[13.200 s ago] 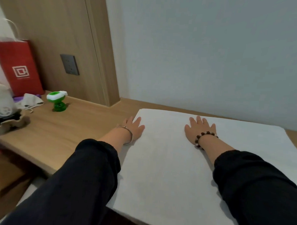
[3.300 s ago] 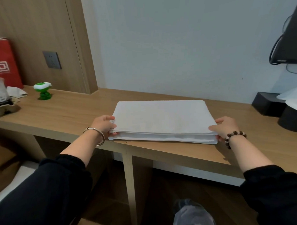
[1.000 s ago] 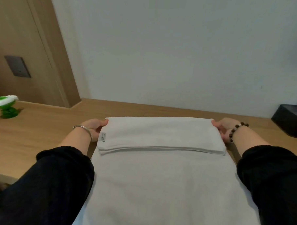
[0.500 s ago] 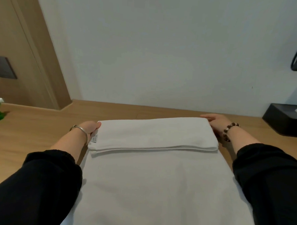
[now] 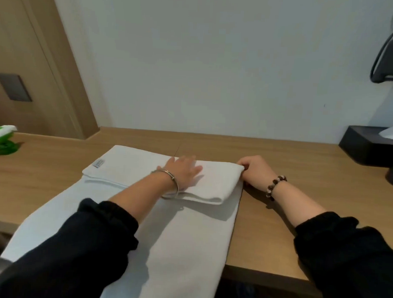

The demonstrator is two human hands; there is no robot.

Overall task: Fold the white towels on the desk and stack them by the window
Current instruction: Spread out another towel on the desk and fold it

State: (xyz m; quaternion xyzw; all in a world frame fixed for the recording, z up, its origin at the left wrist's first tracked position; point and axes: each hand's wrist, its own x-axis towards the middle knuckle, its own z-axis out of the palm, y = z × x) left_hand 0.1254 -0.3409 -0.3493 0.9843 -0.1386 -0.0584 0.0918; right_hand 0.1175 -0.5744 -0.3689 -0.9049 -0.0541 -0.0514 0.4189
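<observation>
A white towel (image 5: 165, 233) lies lengthwise on the wooden desk (image 5: 301, 198), its near end hanging over the front edge. Its far end is folded back into a thick band (image 5: 127, 168) with a small grey label at the left. My left hand (image 5: 183, 170) lies flat on top of that folded band, fingers straight and pointing right. My right hand (image 5: 255, 171) is at the band's right end, fingers curled at the fold's corner.
A green and white toy (image 5: 2, 140) stands on the desk at far left. A black box (image 5: 366, 147) and another dark object sit at the far right. Wood wall panelling carries a dark socket plate (image 5: 13, 86). Dark cables hang at the upper right.
My left hand has left the fold's left end and moved right onto the top of the folded band. The right hand stays at the right end. The view has shifted left.
</observation>
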